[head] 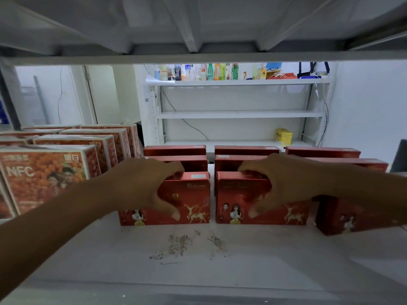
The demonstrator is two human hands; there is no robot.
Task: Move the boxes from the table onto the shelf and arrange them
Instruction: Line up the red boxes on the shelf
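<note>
On the shelf point(220, 267), hands point(143, 183) point(286, 183) gripping two boxes point(193, 194) point(237, 192)

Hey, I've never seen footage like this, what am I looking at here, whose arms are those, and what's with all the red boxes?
There is no machine here, just one picture from a camera worn on a person's head, looking forward and down into a white shelf. The two arms are that person's own. The left hand grips the left red box over its top, thumb on its front; the right hand grips the middle red box likewise. A third red box stands to the right, more red boxes behind, and orange boxes at the left.
</note>
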